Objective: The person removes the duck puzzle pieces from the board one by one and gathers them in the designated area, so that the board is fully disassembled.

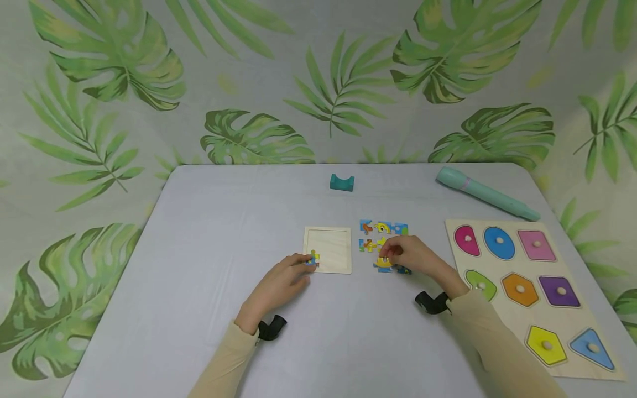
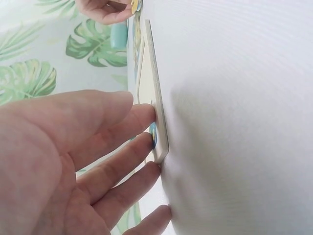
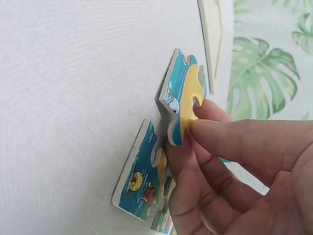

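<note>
A shallow square wooden tray (image 1: 334, 249) lies mid-table, with one jigsaw piece (image 1: 312, 258) in its near left corner. My left hand (image 1: 281, 282) rests at that corner, fingers extended; in the left wrist view its fingertips touch the piece and the tray's edge, thumb held apart. To the right of the tray, my right hand (image 1: 412, 255) pinches a blue-and-yellow jigsaw piece (image 3: 182, 100) between thumb and fingers, one edge tilted up. A corner piece (image 3: 139, 174) with a small yellow fish lies beside it. Several more jigsaw pieces (image 1: 367, 245) are laid out behind, partly hidden by the hand.
At the right lies a wooden peg board (image 1: 572, 318) with several coloured knobbed shapes. Behind it is a mint-green tapered tube (image 1: 487, 193). A small teal block (image 1: 342, 183) with a curved notch stands near the back edge. Leaf-patterned cloth hangs behind the table.
</note>
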`<action>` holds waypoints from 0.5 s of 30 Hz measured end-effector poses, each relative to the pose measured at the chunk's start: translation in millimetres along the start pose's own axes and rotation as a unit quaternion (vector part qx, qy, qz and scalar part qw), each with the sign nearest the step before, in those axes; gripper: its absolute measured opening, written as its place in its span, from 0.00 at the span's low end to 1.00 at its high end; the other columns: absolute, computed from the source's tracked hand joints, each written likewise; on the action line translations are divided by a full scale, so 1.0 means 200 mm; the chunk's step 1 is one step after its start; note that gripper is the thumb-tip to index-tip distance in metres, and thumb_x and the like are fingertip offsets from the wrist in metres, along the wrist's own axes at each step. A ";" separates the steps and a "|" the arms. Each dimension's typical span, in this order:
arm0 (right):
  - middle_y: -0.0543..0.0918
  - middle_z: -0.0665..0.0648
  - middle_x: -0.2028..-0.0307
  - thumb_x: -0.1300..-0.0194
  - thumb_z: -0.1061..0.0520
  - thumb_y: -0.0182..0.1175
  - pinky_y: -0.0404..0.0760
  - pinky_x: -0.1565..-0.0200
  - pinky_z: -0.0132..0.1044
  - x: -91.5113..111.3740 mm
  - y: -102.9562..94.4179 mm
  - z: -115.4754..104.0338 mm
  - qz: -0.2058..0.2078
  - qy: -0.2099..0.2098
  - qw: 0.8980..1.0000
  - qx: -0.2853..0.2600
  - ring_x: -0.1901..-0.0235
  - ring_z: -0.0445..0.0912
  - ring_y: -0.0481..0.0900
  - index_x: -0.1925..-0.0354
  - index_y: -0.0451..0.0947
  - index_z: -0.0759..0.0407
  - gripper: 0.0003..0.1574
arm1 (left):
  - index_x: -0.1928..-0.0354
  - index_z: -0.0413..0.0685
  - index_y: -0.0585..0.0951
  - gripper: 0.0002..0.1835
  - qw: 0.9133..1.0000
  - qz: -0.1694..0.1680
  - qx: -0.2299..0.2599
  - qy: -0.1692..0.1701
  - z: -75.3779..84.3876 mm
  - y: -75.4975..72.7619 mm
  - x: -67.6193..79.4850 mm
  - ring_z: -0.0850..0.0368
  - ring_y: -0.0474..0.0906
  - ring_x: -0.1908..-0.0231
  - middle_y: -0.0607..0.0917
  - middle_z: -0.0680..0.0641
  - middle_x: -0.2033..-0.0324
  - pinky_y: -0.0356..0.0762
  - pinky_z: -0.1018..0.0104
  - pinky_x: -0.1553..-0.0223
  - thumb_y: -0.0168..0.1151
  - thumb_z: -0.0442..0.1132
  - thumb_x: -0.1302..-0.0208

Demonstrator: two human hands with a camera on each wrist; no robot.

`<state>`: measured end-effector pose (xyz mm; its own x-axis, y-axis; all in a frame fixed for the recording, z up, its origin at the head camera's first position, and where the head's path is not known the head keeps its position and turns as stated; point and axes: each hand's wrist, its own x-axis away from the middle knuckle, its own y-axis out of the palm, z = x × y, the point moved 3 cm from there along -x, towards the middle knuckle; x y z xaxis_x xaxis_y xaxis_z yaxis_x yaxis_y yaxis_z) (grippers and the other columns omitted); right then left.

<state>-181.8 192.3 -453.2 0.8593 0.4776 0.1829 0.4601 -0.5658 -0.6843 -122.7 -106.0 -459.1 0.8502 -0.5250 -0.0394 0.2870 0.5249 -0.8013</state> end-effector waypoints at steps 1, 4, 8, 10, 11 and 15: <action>0.81 0.53 0.70 0.41 0.71 0.57 0.77 0.63 0.38 0.00 0.00 0.00 0.002 0.001 1.000 0.006 0.69 0.47 0.73 0.67 0.81 0.63 0.08 | 0.45 0.39 0.80 0.16 1.000 0.000 0.000 -0.001 0.00 0.00 0.00 0.45 0.67 0.38 0.73 0.42 0.39 0.65 0.53 0.39 0.59 0.35 0.34; 0.81 0.52 0.70 0.40 0.71 0.57 0.77 0.63 0.39 0.00 0.00 0.00 0.008 0.002 1.000 0.015 0.69 0.47 0.74 0.67 0.81 0.62 0.08 | 0.45 0.39 0.80 0.16 1.000 -0.003 0.000 -0.001 0.00 0.00 0.00 0.45 0.66 0.38 0.73 0.42 0.39 0.65 0.53 0.39 0.59 0.35 0.33; 0.81 0.53 0.70 0.39 0.70 0.58 0.78 0.63 0.38 0.00 -0.01 -0.03 0.019 -0.012 1.000 0.021 0.69 0.47 0.74 0.66 0.81 0.64 0.06 | 0.44 0.38 0.79 0.17 1.000 -0.012 0.000 0.002 -0.01 0.00 0.00 0.45 0.66 0.37 0.71 0.41 0.38 0.64 0.53 0.39 0.59 0.35 0.33; 0.81 0.53 0.69 0.39 0.70 0.59 0.77 0.63 0.38 -0.01 0.00 -0.06 0.025 -0.024 0.999 0.017 0.69 0.47 0.73 0.65 0.81 0.65 0.05 | 0.44 0.37 0.79 0.17 1.000 -0.016 0.000 0.006 -0.01 0.00 0.01 0.44 0.65 0.37 0.71 0.41 0.38 0.64 0.54 0.39 0.59 0.35 0.33; 0.82 0.54 0.69 0.39 0.70 0.59 0.77 0.63 0.37 -0.02 0.01 -0.07 0.027 -0.032 0.999 0.014 0.68 0.47 0.73 0.65 0.81 0.65 0.05 | 0.44 0.37 0.78 0.17 1.000 -0.018 -0.001 0.008 -0.01 0.00 0.01 0.44 0.65 0.37 0.70 0.40 0.38 0.64 0.54 0.39 0.59 0.35 0.33; 0.81 0.54 0.68 0.40 0.69 0.61 0.76 0.64 0.35 -0.08 0.07 -0.14 0.026 -0.062 0.998 -0.008 0.67 0.46 0.73 0.63 0.81 0.64 0.06 | 0.44 0.36 0.78 0.17 1.000 -0.022 -0.002 0.015 -0.01 0.00 0.01 0.44 0.66 0.37 0.70 0.40 0.38 0.65 0.54 0.39 0.58 0.35 0.33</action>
<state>-182.8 158.1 -445.3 0.8480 0.5269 0.0576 0.4204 -0.6024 -0.6785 -121.8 -110.1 -460.2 0.8235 -0.5669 -0.0222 0.3217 0.4988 -0.8048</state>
